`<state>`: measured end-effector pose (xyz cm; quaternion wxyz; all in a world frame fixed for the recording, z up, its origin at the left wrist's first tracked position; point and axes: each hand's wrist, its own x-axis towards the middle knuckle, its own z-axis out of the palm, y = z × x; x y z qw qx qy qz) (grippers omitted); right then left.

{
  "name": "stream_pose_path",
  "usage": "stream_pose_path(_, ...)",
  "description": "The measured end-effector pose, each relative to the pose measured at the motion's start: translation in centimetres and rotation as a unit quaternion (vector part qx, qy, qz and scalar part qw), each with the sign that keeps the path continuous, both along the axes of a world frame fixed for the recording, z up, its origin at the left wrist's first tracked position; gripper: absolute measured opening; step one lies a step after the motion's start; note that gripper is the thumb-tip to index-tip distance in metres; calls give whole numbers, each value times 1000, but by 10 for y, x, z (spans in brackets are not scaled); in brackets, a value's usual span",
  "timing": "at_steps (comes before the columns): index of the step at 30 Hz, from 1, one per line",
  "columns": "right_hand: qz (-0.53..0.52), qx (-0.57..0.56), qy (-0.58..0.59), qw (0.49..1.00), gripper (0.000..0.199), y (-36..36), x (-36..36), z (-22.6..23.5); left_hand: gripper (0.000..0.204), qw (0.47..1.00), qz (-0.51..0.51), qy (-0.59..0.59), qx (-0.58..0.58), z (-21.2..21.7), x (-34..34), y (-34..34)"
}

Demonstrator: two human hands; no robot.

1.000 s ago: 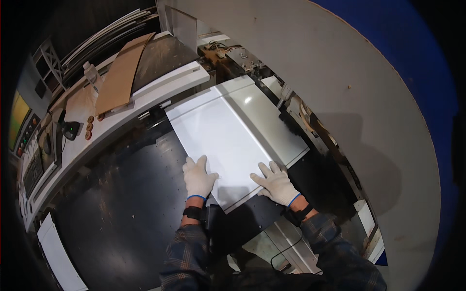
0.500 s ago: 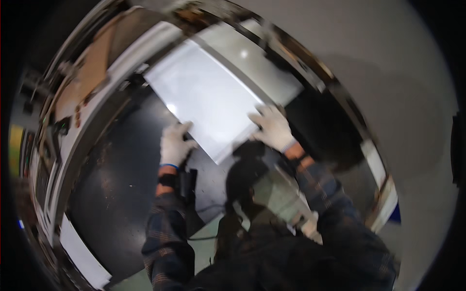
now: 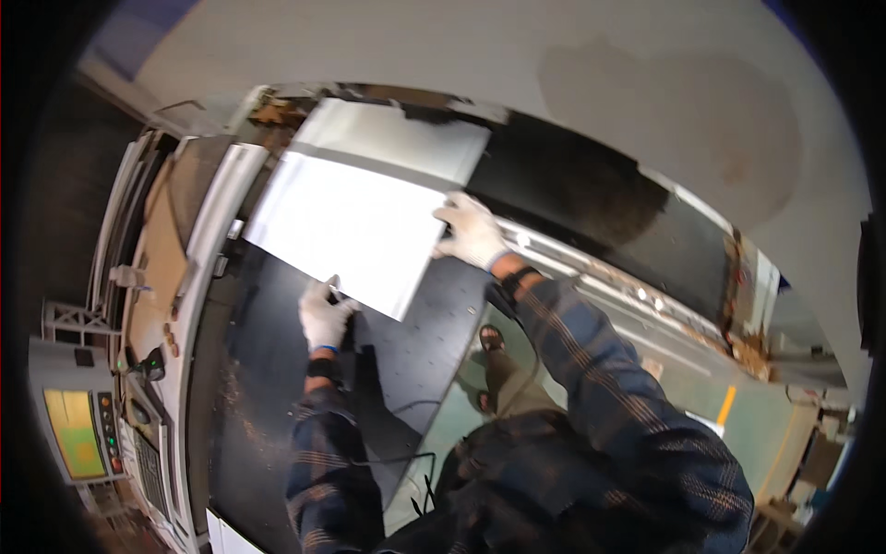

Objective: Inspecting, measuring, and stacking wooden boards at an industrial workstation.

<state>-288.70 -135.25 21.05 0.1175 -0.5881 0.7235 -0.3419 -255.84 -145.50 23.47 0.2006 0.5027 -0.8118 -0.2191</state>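
A bright white rectangular sheet (image 3: 346, 226) lies at a slant over the dark bed of a machine. My left hand (image 3: 325, 316), in a white knitted glove with a blue cuff edge, has its fingers at the sheet's near edge. At the right edge, my gloved right hand (image 3: 471, 231) grips the sheet with curled fingers. Some fingertips are hidden or blurred against the bright surface. Just beyond it, past a grey strip, lies a second, duller pale sheet (image 3: 397, 138).
The dark machine bed (image 3: 277, 369) carries scattered debris. To the left are a pale rail (image 3: 217, 212), a control panel with a yellow-green screen (image 3: 76, 434) and a keyboard (image 3: 150, 471). A metal rail (image 3: 591, 277) runs rightward. My sandalled foot (image 3: 492, 338) shows on the green floor.
My view has swung round, bringing the control panel and right-hand rail into sight. Both hands stay at the white sheet's edges; my right fingers are more curled around it.
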Motion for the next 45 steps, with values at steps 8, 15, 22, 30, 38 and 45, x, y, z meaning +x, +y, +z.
stream_pose_path(8,-3,51,-4,999,80,-4,7,-3,70,998,35,-46,1,-8,10,-3)
stream_pose_path(15,-16,38,28,999,82,-4,11,-3,71,998,58,-28,1,-23,13,1)
stream_pose_path(22,-24,32,39,998,79,-9,1,-2,63,998,50,-38,15,1,-5,-4)
stream_pose_path(30,35,-20,-196,980,89,-14,-12,-27,37,999,-10,38,-4,-26,-4,-25)
stream_pose_path(38,107,53,102,988,61,-8,20,-24,49,990,58,128,4,-23,62,144)
stream_pose_path(45,448,10,54,892,44,60,243,76,45,865,335,287,240,30,224,390)
